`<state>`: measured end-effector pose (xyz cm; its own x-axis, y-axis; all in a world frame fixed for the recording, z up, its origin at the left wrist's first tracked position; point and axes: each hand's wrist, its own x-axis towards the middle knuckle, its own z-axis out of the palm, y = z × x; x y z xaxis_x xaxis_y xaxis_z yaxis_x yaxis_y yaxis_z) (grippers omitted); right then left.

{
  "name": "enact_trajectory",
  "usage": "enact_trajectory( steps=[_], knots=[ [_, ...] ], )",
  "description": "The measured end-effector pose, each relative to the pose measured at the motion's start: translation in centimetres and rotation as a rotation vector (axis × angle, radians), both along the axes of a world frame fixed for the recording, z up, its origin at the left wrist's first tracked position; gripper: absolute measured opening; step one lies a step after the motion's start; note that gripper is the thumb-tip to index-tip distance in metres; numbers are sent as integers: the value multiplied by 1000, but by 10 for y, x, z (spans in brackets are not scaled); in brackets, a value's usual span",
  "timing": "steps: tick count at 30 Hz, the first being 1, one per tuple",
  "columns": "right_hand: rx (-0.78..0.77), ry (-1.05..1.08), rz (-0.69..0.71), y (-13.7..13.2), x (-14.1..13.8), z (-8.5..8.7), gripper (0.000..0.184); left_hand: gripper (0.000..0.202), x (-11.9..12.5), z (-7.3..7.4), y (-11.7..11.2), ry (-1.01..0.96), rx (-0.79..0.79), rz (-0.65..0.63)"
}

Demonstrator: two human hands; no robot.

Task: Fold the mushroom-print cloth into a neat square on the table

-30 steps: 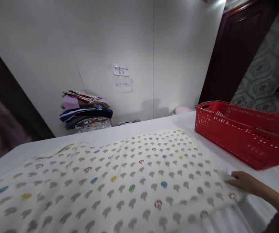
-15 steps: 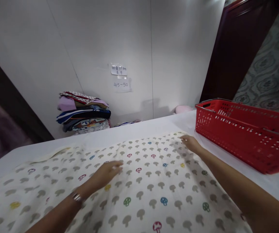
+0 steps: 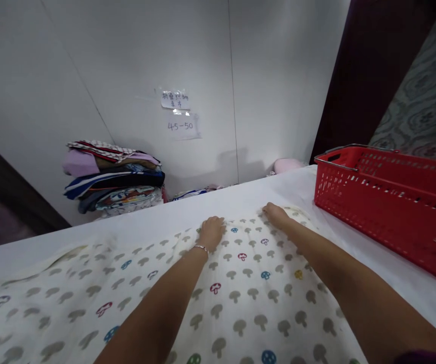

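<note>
1. The mushroom-print cloth (image 3: 238, 283) lies spread over the white table (image 3: 274, 189), its near part running out of view at the bottom; the far edge passes under or against both hands, so most of the cloth lies on the person's side of the grip, below the forearms and between them.
2. The left hand (image 3: 212, 233) is at that far edge, fingers bent and close together, knuckles up; the fingertips are hidden, so I cannot tell whether they pinch the fabric or only press on it; a thin bracelet (image 3: 201, 248) circles the wrist.
3. The right hand (image 3: 276, 215) is farther right along the same edge, thumb and fingers drawn in; whether cloth is caught between them I cannot tell; a corner of the cloth extends to the right of this hand.
4. To the left of the left hand, the cloth spreads widely, with a raised fold along its far left edge.
5. The red basket (image 3: 384, 217) stands on the table to the right, apart from the cloth; a stack of folded fabrics (image 3: 115, 177) sits beyond the table's far edge, at left.
</note>
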<state>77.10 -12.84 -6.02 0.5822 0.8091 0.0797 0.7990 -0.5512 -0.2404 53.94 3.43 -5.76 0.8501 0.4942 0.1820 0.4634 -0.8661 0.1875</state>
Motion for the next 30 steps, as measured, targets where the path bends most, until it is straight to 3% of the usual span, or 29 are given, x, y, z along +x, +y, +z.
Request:
enact_trajectory(
  steps=[7,12,17,23,27,30],
  knots=[
    [87,-34,-42,10,7,2,21,11,12,9,2,-6,10,46],
    [74,-18,-49,29,10,-2,18,15,16,10,11,14,5,181],
    [46,-15,-36,32,13,-11,24,26,15,4,9,5,38,175],
    [-3,-43,-86,-8,38,-2,36,36,-5,3,-8,-60,87,34],
    [-65,-48,-191,-51,58,3,32,34,-22,-10,-16,-102,118,-118],
    [-89,-44,-283,-74,68,3,32,34,-28,-21,-17,-88,61,-113]
  ],
)
